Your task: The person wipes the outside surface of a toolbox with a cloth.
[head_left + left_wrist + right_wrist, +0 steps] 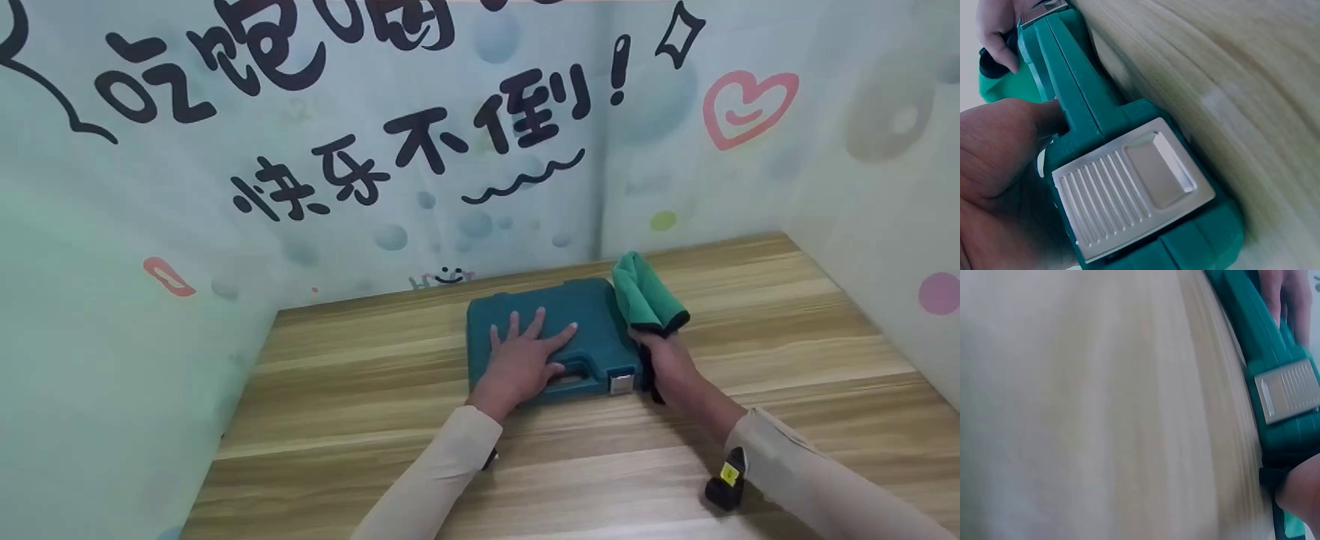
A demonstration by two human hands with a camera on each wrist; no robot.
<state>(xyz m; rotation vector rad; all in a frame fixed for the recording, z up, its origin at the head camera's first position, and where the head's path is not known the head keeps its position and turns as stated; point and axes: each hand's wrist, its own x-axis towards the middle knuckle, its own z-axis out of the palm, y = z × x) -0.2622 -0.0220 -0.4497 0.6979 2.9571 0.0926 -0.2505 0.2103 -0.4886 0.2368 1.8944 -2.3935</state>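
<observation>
Sleeves [442,476] stretch forward, left fingers [535,324] splayed across the teal case [585,304].

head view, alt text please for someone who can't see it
A left hand lies spread on a closed teal case on a wooden table, while the right hand grips a black-edged green cloth at the case's right edge.

Pale, patterned walls [112,390] are enclosing a wood-grain tabletop [360,412].
Black Chinese lettering [416,120] is running across the back wall [337,255], a wavy line [525,179] trailing under it; a pink heart outline [744,118] is sitting to the right, blue bubbles [475,224] and a green dot [663,220] are showing below, and a purple dot [940,293] is marking the right wall [885,225]. Light is leaving a whitish sheen on the tabletop's near part.
</observation>
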